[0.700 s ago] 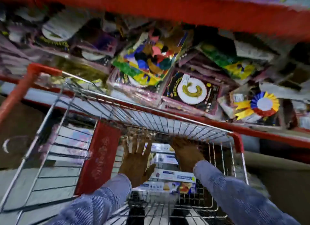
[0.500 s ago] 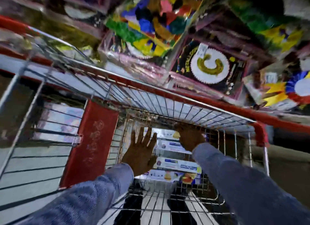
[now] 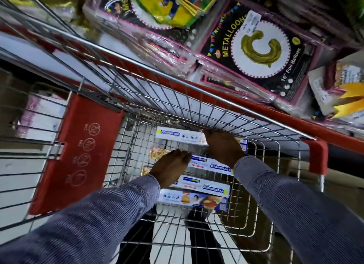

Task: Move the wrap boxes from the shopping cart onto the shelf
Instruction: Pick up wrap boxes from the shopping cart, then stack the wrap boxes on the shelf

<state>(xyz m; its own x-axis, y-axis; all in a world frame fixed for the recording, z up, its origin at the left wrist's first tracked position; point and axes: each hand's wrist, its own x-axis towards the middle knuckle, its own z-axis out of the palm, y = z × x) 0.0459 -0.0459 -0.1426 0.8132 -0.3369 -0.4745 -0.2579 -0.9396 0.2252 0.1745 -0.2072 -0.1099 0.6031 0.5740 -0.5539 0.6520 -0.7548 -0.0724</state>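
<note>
Reaching into the shopping cart (image 3: 197, 98): both hands over wrap boxes (image 3: 197, 193) lying flat. Left hand (image 3: 170, 170) and right hand (image 3: 224, 145) fingers curled down, grip unclear. Boxes look light and stiff; grabbing the long sides.

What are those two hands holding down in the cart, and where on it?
Hard to tell. The right hand lies over the far wrap box, near its right end; the left hand reaches among the boxes. Fingers are hidden, so no grip shows.

Both hands, left hand (image 3: 171, 169) and right hand (image 3: 223, 147), reach down onto wrap boxes (image 3: 204, 187) inside the shopping cart (image 3: 197, 98).
</note>
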